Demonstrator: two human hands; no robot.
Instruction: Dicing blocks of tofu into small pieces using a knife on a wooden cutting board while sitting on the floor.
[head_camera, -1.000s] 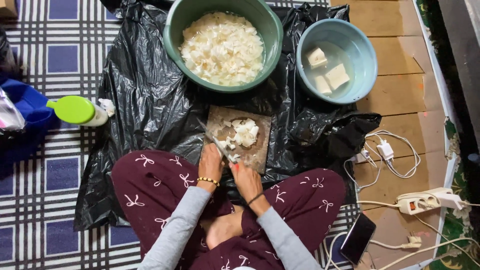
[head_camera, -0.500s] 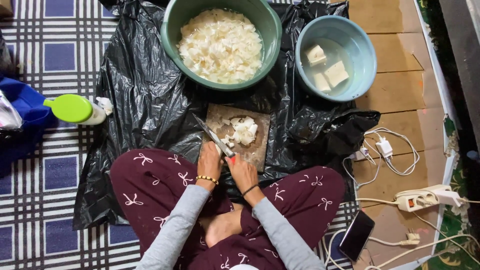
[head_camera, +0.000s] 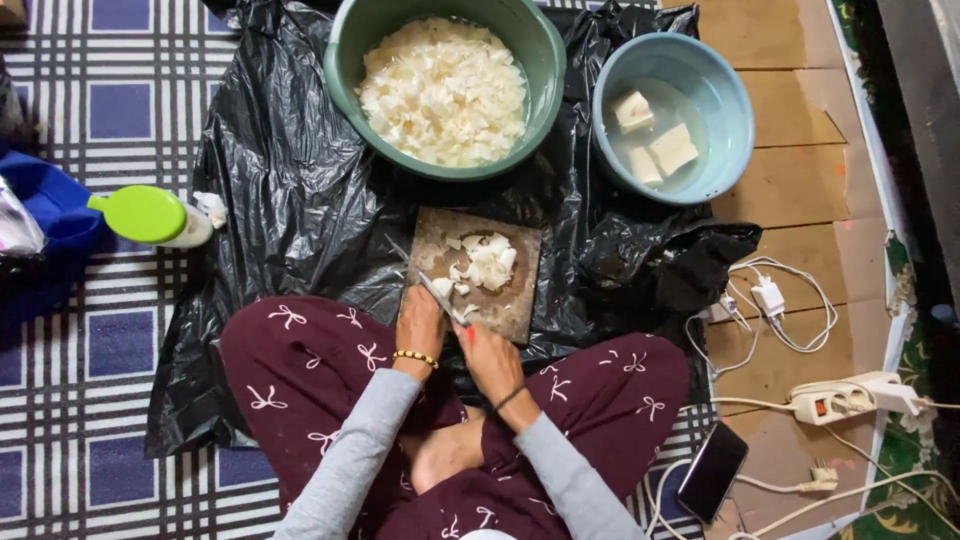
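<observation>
Head view: wooden cutting board (head_camera: 500, 300) flat on black plastic sheet (head_camera: 290, 200), spread over checked mat (head_camera: 80, 400) and plank floor (head_camera: 780, 180).
Left hand (head_camera: 420, 325) clamped on knife (head_camera: 432, 290), blade over board.
Right hand (head_camera: 487, 352) at board's near edge, fingers curled; cannot tell whether holding anything.
White chopped pieces (head_camera: 485, 262) on board.
Beyond board: green bowl (head_camera: 345, 75) of white shreds; blue bowl (head_camera: 735, 110) with white blocks in water, to its right.
Right of board: power strip (head_camera: 840, 400), white cables (head_camera: 790, 310), dark phone (head_camera: 712, 472).

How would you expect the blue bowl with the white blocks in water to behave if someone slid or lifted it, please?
The blue bowl holds liquid with three white blocks in it, so it is probably heavy for its size and apt to slosh. The blocks look soft and wet, so likely slippery and easily broken. Its base seems to straddle the crinkled black plastic sheet, so it may drag unevenly.
</observation>
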